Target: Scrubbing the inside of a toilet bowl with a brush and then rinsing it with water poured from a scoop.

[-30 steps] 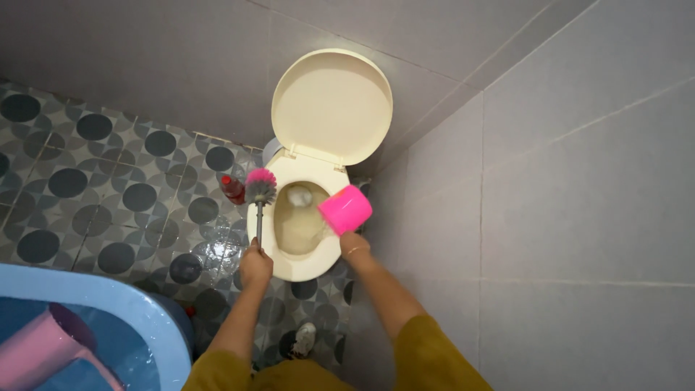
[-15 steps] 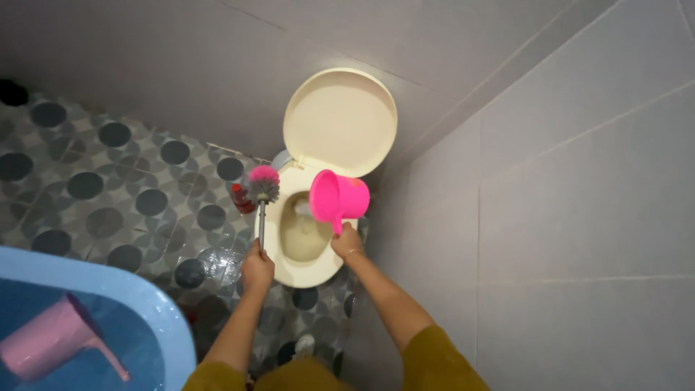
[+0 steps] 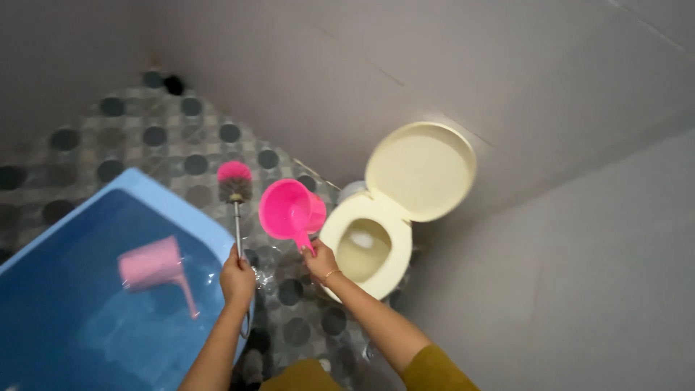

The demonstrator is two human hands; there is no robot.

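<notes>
Far left and near: blue water tub (image 3: 43,246), filled, occupying the lower-left corner; pale pink dipper (image 3: 153,265) afloat or sunk inside it, blurred, handle trailing toward the near right.

Just right of the tub rim: left hand (image 3: 237,279), grip closed around the thin metal shaft of the toilet brush (image 3: 235,190). Brush held upright, pink-and-grey bristle head at the far end, above the patterned floor (image 3: 166,145) of grey tiles with dark circles, beside the tub's far corner.

Centre: right hand (image 3: 318,262), grip closed on the handle of the bright pink scoop (image 3: 288,208). Scoop raised clear of the floor, open mouth turned toward the camera and slightly left, no water discernible inside. Positioned between brush and toilet, just left of the bowl rim, near the brush head but apart from it.

Right of centre: cream toilet (image 3: 376,279), bowl open, water visible at the bottom; lid (image 3: 421,170) raised and leaning back toward the far wall.

Near edge: mustard-coloured sleeve (image 3: 434,369) on the right forearm.

Far and right: plain grey tiled walls (image 3: 565,239).
</notes>
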